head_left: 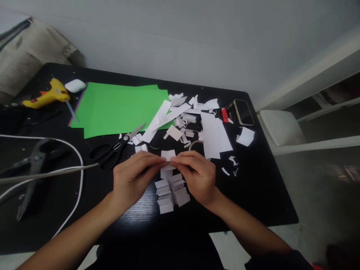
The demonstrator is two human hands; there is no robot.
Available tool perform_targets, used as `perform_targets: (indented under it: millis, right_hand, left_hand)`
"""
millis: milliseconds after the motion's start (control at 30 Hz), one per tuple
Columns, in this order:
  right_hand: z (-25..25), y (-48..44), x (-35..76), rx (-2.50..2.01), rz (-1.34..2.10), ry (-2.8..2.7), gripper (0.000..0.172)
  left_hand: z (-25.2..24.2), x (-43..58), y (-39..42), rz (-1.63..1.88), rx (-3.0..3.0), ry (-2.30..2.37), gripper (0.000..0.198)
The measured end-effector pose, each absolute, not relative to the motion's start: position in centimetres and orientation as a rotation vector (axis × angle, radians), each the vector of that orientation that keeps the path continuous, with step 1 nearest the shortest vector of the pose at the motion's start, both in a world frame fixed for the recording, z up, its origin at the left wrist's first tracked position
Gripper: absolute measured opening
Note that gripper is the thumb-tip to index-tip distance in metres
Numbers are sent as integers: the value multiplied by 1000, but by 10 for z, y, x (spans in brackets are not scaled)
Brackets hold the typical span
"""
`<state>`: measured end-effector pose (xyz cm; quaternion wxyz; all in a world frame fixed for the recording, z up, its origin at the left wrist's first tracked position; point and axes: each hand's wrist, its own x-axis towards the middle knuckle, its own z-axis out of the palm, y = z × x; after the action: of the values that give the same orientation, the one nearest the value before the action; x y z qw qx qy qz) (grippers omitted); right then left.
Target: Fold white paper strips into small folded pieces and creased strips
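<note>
Between the fingertips of both hands is a small white piece of paper (168, 155), held above the black table. My left hand (136, 174) pinches its left side, thumb and index finger pressed together. The right side is pinched the same way by my right hand (197, 174). Just below the fingers lie several folded white paper pieces (165, 207), set close together in two rows. Black-handled scissors (116, 147) rest open to the left of my left hand. Loose white paper scraps (184, 122) are heaped beyond the hands.
Green sheets (120, 107) lie at the back left, near a yellow glue gun (50, 95) and a white case (75, 86). A white cable (80, 180) loops over pliers (35, 165). A phone (243, 112) and red lighter (224, 115) lie at the back right.
</note>
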<state>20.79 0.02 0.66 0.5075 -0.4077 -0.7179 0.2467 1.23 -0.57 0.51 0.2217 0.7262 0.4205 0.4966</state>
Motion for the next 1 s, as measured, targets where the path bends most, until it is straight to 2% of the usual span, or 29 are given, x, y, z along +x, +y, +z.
perform_targets:
  millis: [267, 433, 1000]
  right_hand:
    - [8, 0, 208, -987, 598, -1725, 19]
    - [6, 0, 208, -1000, 581, -1734, 18]
    - [6, 0, 208, -954, 604, -1707, 18]
  left_hand:
    - [5, 13, -6, 1381, 1993, 1197, 12]
    - [2, 11, -6, 1351, 1995, 1194, 18]
    - [6, 11, -10, 1370, 2045, 1167, 19]
